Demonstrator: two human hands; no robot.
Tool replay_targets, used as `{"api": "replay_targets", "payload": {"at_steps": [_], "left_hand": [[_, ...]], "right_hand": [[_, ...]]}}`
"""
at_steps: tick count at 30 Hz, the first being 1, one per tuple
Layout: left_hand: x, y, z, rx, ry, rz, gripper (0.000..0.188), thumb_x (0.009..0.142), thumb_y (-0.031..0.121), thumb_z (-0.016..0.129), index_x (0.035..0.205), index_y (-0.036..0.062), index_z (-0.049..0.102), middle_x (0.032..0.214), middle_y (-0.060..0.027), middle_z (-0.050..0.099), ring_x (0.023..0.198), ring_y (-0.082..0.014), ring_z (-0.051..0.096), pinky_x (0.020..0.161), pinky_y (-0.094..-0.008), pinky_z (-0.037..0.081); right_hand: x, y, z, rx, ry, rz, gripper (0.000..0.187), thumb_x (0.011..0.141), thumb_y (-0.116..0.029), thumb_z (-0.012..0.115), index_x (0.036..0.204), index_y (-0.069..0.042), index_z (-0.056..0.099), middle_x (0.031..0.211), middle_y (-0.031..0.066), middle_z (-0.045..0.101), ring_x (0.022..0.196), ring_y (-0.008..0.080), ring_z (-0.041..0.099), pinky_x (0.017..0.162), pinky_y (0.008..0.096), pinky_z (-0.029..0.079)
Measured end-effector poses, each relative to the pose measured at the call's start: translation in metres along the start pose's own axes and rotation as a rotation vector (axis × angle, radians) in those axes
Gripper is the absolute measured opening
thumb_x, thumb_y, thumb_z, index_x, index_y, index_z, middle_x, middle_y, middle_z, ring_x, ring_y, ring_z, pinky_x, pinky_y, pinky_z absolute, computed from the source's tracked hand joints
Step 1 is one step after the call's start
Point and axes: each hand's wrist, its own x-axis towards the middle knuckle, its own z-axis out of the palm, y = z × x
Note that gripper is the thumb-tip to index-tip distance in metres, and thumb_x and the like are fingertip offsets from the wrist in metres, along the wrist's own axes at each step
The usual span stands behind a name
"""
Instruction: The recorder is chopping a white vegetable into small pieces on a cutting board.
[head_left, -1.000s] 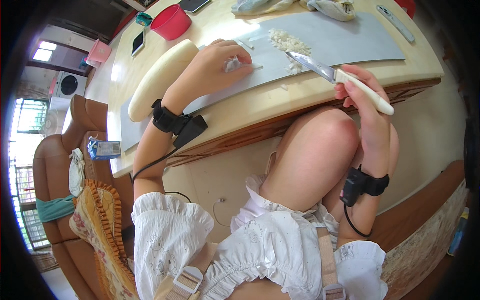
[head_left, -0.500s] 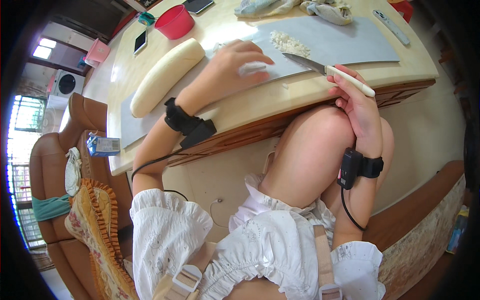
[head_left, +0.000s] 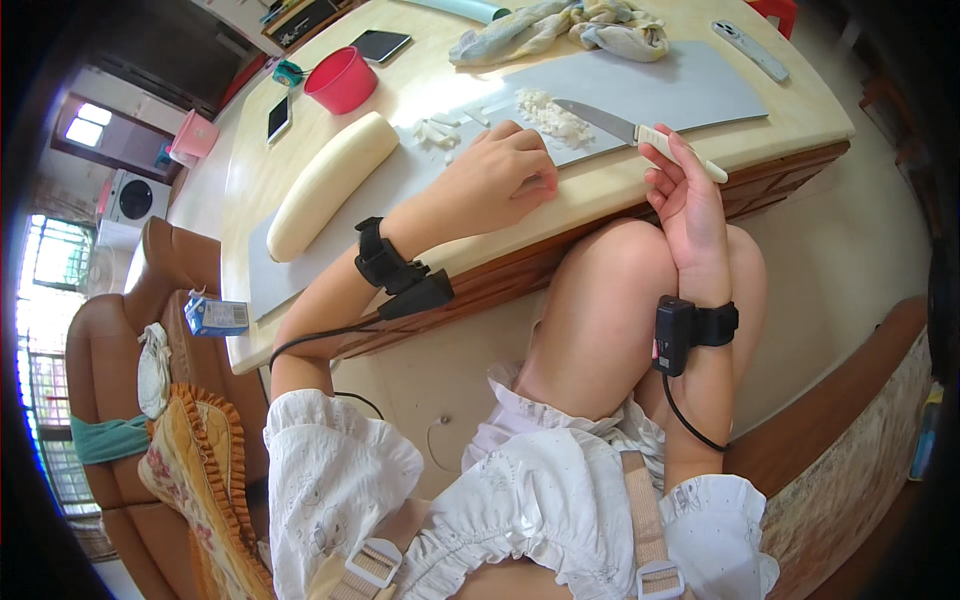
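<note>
On the pale wooden table, head view: a grey cutting mat carries the work. The left hand lies curled, knuckles up, at the near edge of the mat, its fingers folded under; whether they pinch a piece of the white vegetable cannot be told. Just beyond the knuckles lie a few white cut sticks and a small heap of diced white pieces. The right hand grips the cream handle of a kitchen knife with fingers wrapped narrowly around it; the blade points left, its tip beside the diced heap. A long peeled white radish, whole, rests on the left part of the mat, well apart from both hands.

Compared with the head view half a second and a full second ago: the left hand has drawn back from the spot where it pinned a piece, and the knife has swung from the table edge to the heap. Judged from this, one piece is now diced and the blade is gathering or trimming the heap.

Surroundings, same view: a red cup, two dark phones, a crumpled cloth, and a remote at the far right.
</note>
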Motion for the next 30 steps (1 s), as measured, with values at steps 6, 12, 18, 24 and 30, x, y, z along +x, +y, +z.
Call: {"api": "replay_targets", "payload": {"at_steps": [6, 12, 18, 24, 30], "left_hand": [[0.015, -0.007, -0.007, 0.006, 0.042, 0.03, 0.008, 0.092, 0.015, 0.072, 0.097, 0.0083, 0.072, 0.101, -0.009, 0.065, 0.1, -0.03, 0.059, 0.089, -0.0394, 0.049], [0.026, -0.043, -0.01, 0.036, 0.091, -0.171, 0.016, 0.093, 0.016, 0.073, 0.107, 0.0096, 0.075, 0.101, -0.0085, 0.069, 0.095, -0.0261, 0.063, 0.079, -0.0374, 0.053], [0.011, -0.035, -0.034, -0.056, 0.171, -0.263, 0.022, 0.094, 0.017, 0.074, 0.114, 0.009, 0.074, 0.105, -0.007, 0.071, 0.101, -0.0207, 0.063, 0.088, -0.0329, 0.05], [-0.027, -0.042, -0.038, 0.018, 0.135, -0.227, 0.021, 0.09, 0.018, 0.076, 0.108, 0.0075, 0.075, 0.104, -0.0074, 0.071, 0.1, -0.0237, 0.062, 0.079, -0.034, 0.051], [-0.034, -0.032, -0.032, -0.011, 0.125, -0.297, 0.014, 0.089, 0.013, 0.078, 0.099, 0.0032, 0.075, 0.097, -0.0109, 0.071, 0.095, -0.0253, 0.064, 0.085, -0.0356, 0.05]], "right_hand": [[-0.002, 0.0, 0.0, 0.065, 0.047, -0.047, 0.037, 0.098, -0.029, 0.069, 0.129, -0.009, 0.068, 0.103, 0.0051, 0.077, 0.073, 0.0046, 0.066, 0.061, 0.0185, 0.049], [-0.003, 0.0, 0.001, 0.131, 0.061, -0.088, 0.037, 0.098, -0.028, 0.068, 0.128, -0.007, 0.068, 0.105, 0.0081, 0.077, 0.073, 0.0055, 0.067, 0.063, 0.019, 0.049], [-0.017, -0.003, 0.012, -0.058, 0.063, -0.161, 0.031, 0.097, -0.023, 0.069, 0.122, -0.005, 0.07, 0.102, 0.0109, 0.078, 0.073, 0.0069, 0.068, 0.063, 0.0195, 0.047], [-0.029, -0.005, 0.023, -0.15, 0.006, -0.197, 0.024, 0.095, -0.024, 0.073, 0.112, -0.006, 0.071, 0.095, 0.0105, 0.077, 0.076, 0.0076, 0.067, 0.064, 0.021, 0.045], [-0.035, -0.008, 0.026, -0.122, 0.0, -0.163, 0.021, 0.098, -0.024, 0.071, 0.109, -0.005, 0.07, 0.095, 0.0106, 0.076, 0.075, 0.0083, 0.065, 0.067, 0.0224, 0.045]]}}
